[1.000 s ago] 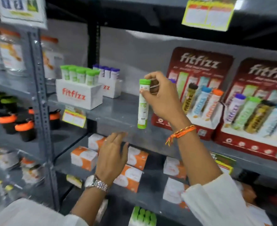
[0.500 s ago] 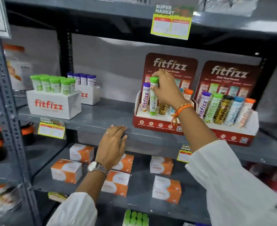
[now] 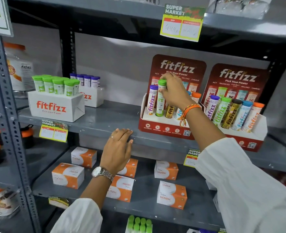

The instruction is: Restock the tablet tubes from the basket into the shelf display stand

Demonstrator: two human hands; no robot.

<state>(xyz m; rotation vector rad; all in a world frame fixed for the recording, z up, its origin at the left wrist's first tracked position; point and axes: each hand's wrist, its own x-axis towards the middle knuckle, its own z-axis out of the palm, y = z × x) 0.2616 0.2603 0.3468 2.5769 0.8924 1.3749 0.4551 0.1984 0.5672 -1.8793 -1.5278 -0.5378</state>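
The green-capped tablet tube (image 3: 160,100), pinched at its cap by the right hand (image 3: 173,91) and nearly seated beside the purple-capped tube (image 3: 152,100) in the left Fitfizz display stand (image 3: 162,128), could be tipped if released crooked, while the shelf edge (image 3: 91,130) is touched by the flat, empty left hand (image 3: 117,152).

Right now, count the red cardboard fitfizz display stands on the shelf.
2. The left red cardboard display stand is where the right hand works; the other stand sits immediately right.
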